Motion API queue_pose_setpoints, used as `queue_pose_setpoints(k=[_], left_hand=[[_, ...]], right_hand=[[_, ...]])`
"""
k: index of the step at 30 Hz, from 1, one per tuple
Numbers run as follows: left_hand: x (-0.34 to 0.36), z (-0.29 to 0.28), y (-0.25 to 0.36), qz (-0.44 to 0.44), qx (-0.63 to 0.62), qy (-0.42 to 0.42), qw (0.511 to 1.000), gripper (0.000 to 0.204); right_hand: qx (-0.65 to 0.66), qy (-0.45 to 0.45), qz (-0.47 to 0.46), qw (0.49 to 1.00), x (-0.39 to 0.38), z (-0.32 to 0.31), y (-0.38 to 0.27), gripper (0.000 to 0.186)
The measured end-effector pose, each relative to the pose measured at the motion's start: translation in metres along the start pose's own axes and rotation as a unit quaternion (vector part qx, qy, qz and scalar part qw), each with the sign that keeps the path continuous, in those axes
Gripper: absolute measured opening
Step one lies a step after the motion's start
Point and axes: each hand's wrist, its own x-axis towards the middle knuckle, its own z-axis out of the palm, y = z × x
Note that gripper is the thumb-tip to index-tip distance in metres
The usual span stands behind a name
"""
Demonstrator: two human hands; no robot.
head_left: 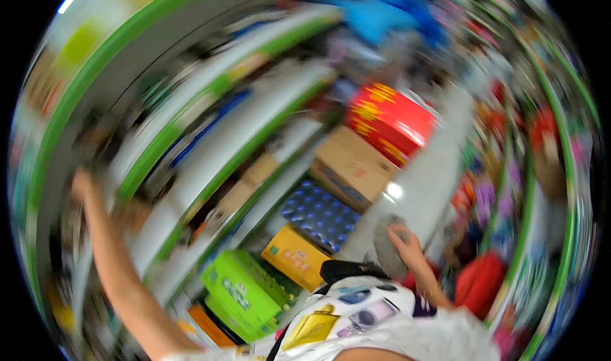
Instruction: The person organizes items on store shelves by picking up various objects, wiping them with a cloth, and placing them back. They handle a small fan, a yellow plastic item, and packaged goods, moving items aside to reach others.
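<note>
My left hand (84,184) reaches out at the left to an upper shelf with dark, blurred items; motion smears its fingers, so I cannot tell whether it holds one. My right hand (404,240) is low at the right, over the aisle, its fingers curled on a grey object (388,249) too blurred to identify, perhaps a cloth.
Green-edged shelves (248,135) line my left, more stocked shelves (528,221) the right. Along the floor (439,151) stand a red box (388,125), a cardboard box (350,160), a blue-dotted pack (318,211), a yellow box (296,259) and green packages (242,297). Blue items (375,20) are piled ahead.
</note>
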Motion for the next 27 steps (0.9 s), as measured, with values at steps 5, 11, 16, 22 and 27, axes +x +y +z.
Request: queue_pose_setpoints(k=[5,11,16,22,27], left_hand=[[-0.109,-0.172,0.118,-0.086,-0.638,0.161,0.748,0.030],[-0.283,-0.338,0.351,0.420,-0.705,-0.132,0.556,0.019],[-0.370,-0.481,0.477,0.707,-0.613,-0.132,0.327,0.013],[-0.453,-0.578,0.588,0.654,-0.741,-0.142,0.059,0.028],[-0.480,-0.595,0.683,0.659,-0.725,-0.174,-0.095,0.018]], right_hand=[[0.026,-0.032,-0.033,0.999,0.038,-0.041,-0.001,0.026],[0.217,0.001,0.004,0.976,0.065,-0.135,0.013,0.031],[0.255,0.178,-0.066,0.948,0.057,-0.218,0.037,0.057],[0.457,0.354,-0.011,0.816,0.022,-0.317,0.060,0.062],[0.609,0.387,-0.012,0.693,0.010,-0.363,0.041,0.044]])
